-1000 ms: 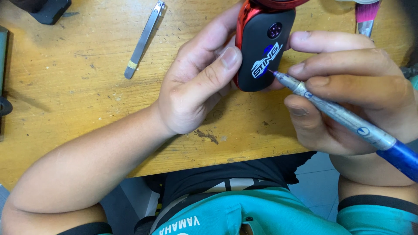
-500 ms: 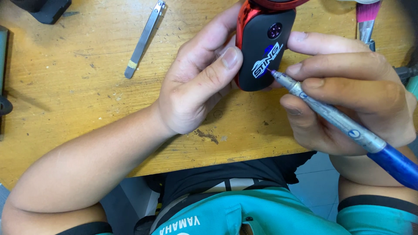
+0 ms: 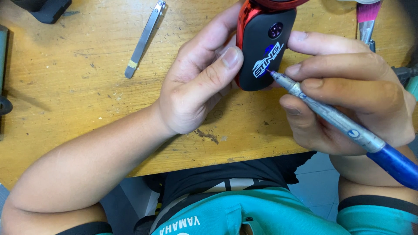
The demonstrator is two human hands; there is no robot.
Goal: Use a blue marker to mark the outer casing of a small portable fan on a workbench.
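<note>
Left hand (image 3: 196, 87) grips a black key-fob-shaped case with a glossy red side (image 3: 266, 48), thumb pressed on its left edge, fingers wrapped behind. The case is held just above the wooden tabletop (image 3: 78, 100), near the top edge of view and right of centre, its upper end cut off by the frame. Blue and white lettering and a small dark round button show on the black face.

Right hand (image 3: 348, 95) is closed around a paint marker (image 3: 344, 126) with a silver barrel and blue rear end, pinched between thumb and first fingers. The tip touches the lettering on the lower part of the case face. The marker runs diagonally from the tip down toward the lower right corner of view. The right hand sits directly right of the case, index finger resting against its right edge.

Loose on the tabletop: a thin metal strip (image 3: 144, 38) lying diagonally toward the far left part, well apart from both hands; a pink-bristled brush (image 3: 368, 17) at the far right, behind the right hand; dark objects at the far left corner and left edge, partly out of view.
</note>
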